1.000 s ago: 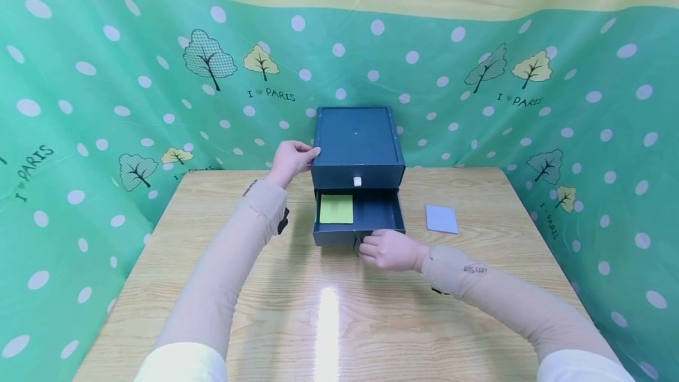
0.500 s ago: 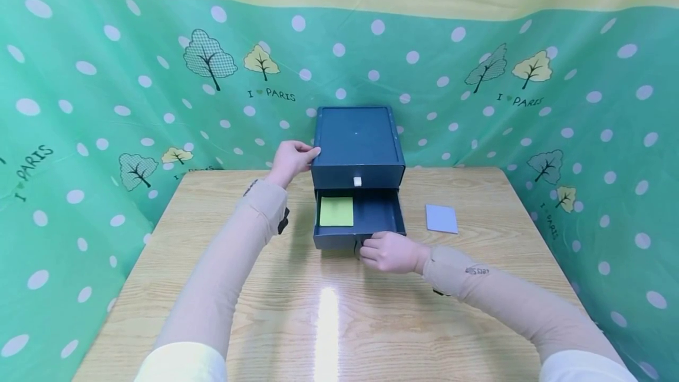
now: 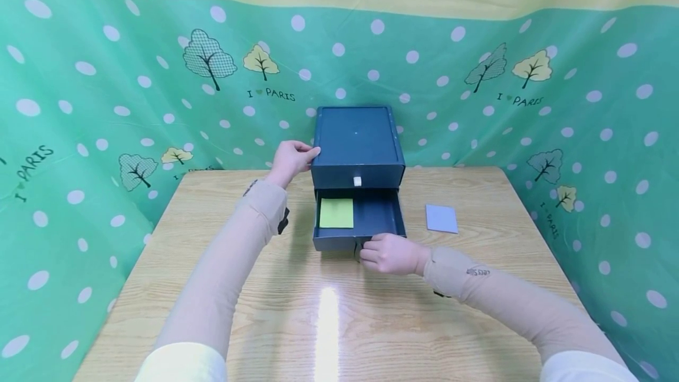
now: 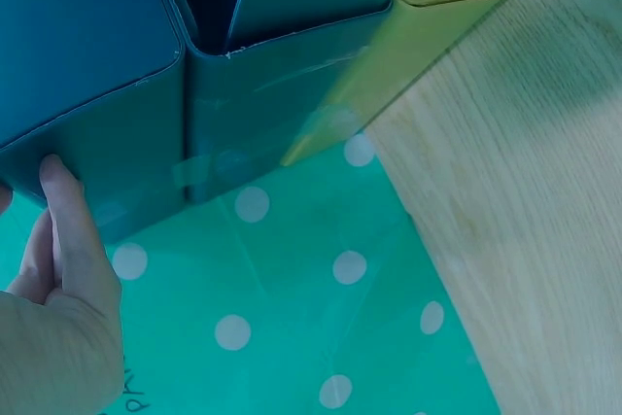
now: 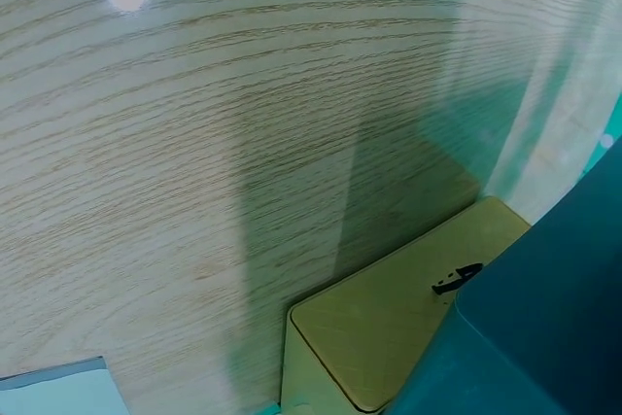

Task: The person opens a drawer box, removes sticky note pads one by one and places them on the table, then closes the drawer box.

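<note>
A dark blue drawer unit (image 3: 356, 134) stands at the back of the table. Its second drawer (image 3: 376, 214) is pulled partway out, with a yellow-green pad of sticky notes (image 3: 336, 213) lying in its left half. The curled fingers of my right hand (image 3: 392, 254) hold the drawer at its front, beside a thin dark loop; the exact grip is hidden. My left hand (image 3: 293, 161) presses its fairly straight fingers on the left side of the unit, near the top edge. In the left wrist view, a fingertip (image 4: 53, 167) touches that blue side wall.
A lilac pad of sticky notes (image 3: 441, 219) lies on the wooden table (image 3: 239, 311) right of the unit. Under the blue part sits a yellow tier (image 5: 408, 308) with a black strap. The top drawer's white knob (image 3: 358, 181) shows. A green dotted curtain (image 3: 106, 105) surrounds the table.
My right hand has drawn the second drawer slightly farther out, toward me, and the yellow-green pad has come along in it. My left hand has stayed in place.
</note>
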`<action>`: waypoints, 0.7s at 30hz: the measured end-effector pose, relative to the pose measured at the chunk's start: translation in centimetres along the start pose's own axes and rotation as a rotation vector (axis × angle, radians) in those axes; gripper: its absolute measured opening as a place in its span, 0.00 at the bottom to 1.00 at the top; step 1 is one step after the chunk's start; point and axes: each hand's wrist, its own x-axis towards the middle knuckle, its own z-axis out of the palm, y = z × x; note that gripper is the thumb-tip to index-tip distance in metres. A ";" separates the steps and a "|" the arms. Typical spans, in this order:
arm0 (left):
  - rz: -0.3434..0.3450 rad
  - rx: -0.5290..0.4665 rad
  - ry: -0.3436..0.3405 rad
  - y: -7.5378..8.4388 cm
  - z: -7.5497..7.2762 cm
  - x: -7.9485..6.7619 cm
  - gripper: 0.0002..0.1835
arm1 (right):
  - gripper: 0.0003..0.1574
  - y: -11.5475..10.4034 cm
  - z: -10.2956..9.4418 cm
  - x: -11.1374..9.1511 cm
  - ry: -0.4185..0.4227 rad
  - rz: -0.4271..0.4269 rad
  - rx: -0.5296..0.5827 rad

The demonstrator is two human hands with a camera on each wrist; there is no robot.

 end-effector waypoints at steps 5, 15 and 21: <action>0.001 -0.008 -0.003 0.0 0.0 -0.1 0.19 | 0.26 -0.2 0.5 -0.3 -0.003 0.002 0.029; 0.011 -0.006 0.005 -0.1 0.0 -0.1 0.19 | 0.38 -0.1 0.3 -0.1 0.014 -0.052 0.016; 0.012 -0.004 0.006 -0.1 0.1 -0.1 0.19 | 0.29 -0.2 0.3 0.0 0.017 -0.050 0.043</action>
